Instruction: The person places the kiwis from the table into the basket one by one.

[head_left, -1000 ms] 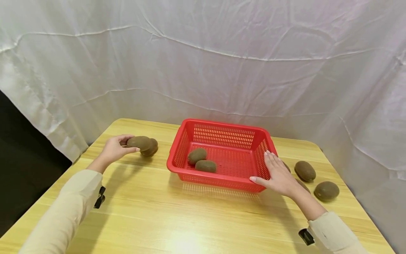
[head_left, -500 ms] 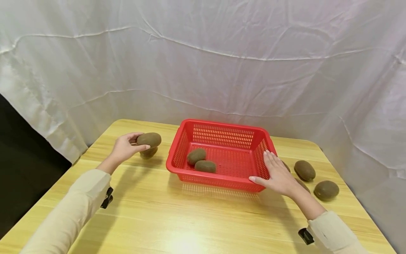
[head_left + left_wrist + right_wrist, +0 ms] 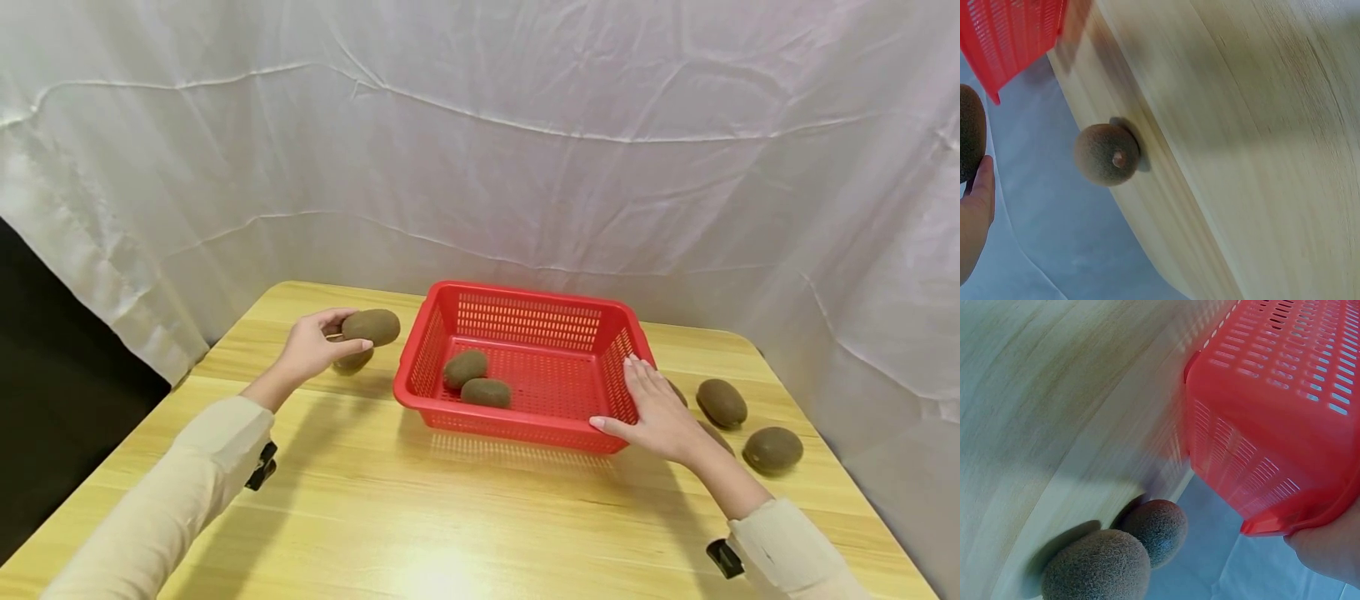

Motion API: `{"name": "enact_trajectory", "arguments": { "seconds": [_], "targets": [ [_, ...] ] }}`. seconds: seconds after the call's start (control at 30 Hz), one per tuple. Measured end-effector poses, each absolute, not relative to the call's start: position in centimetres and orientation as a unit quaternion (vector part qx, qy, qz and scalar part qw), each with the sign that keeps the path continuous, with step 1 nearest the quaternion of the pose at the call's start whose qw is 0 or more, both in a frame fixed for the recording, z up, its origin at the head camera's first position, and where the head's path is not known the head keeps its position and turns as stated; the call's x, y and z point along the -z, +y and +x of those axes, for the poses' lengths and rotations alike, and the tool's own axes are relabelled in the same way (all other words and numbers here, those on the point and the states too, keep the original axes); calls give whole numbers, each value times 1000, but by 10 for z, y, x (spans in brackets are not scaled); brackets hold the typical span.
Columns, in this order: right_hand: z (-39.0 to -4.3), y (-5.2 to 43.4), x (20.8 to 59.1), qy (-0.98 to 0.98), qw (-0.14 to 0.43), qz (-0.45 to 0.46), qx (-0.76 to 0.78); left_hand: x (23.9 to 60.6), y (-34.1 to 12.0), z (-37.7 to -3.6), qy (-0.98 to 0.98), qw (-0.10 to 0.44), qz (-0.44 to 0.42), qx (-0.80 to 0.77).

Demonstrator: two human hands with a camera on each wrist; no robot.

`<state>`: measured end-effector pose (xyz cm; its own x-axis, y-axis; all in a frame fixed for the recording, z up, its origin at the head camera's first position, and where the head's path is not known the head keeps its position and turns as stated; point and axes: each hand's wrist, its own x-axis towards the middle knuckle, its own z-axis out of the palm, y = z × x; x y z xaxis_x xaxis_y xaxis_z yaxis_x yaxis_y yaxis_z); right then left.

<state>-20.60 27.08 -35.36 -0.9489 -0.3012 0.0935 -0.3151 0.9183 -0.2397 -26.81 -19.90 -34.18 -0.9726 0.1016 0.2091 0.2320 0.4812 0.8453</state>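
Observation:
My left hand (image 3: 313,346) grips a brown kiwi (image 3: 372,327) between thumb and fingers, raised above the table just left of the red plastic basket (image 3: 525,429). Below and behind that hand, a second kiwi (image 3: 352,362) lies on the wood; the left wrist view shows this kiwi (image 3: 1107,154) by itself, apart from the hand. Two kiwis (image 3: 486,392) lie side by side in the basket's front left part. On the basket's right rim rests my right hand (image 3: 660,417), fingers laid along the inside and thumb over the front corner.
Several kiwis (image 3: 722,404) lie on the table right of the basket, some partly hidden by the right hand. The wooden table (image 3: 360,500) ends at a white curtain (image 3: 480,167) behind the basket.
My left hand has carried its kiwi to the right and slightly up, away from the kiwi left on the table. The right hand and basket have stayed in place.

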Motion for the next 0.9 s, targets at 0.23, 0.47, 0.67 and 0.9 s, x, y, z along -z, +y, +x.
{"name": "enact_trajectory", "arguments": {
  "seconds": [0.23,0.47,0.67,0.9],
  "targets": [
    [-205,271,354,-979,27,157,-130,339,-193,-268,-862,49,-99,494],
    [-205,271,354,-979,27,156,-130,335,-185,-265,-870,39,-100,481],
    [-205,271,353,-979,27,155,-131,335,-176,-263,-865,33,-118,486],
    [-206,271,354,-979,27,155,-132,336,-164,-261,-860,37,-137,490]
  ]
}}
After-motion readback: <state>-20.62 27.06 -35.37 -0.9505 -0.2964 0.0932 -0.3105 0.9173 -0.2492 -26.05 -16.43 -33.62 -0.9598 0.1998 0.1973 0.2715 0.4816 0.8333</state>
